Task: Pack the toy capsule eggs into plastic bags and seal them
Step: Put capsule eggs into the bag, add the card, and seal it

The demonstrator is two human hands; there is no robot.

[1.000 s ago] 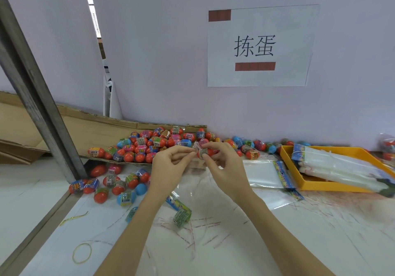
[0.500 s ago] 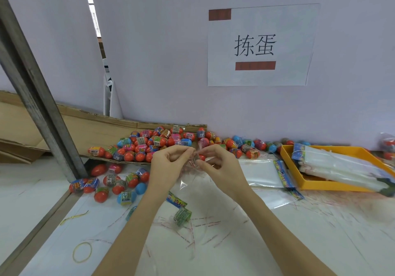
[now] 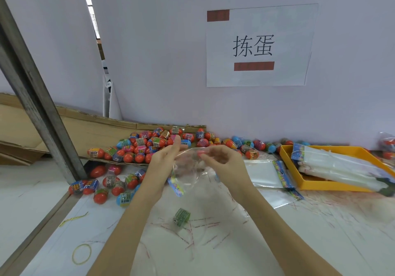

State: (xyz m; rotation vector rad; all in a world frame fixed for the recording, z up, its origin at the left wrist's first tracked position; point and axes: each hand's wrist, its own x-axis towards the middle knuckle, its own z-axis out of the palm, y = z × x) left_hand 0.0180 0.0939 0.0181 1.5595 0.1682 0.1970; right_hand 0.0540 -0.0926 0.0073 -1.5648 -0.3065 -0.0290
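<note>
Wall sign: "拣蛋"

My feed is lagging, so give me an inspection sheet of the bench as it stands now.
Surface: white table marked with red scribbles.
Job's things: clear plastic bag held up between both hands; capsule eggs heaped on cardboard, more loose in front; flat bags beside yellow tray of bagged stock.
Clutter: green label roll, yellow rubber band.
Hands: left hand and right hand each pinch the bag.
Cables: nothing seen.
Surroundings: wall sign, metal post.
</note>
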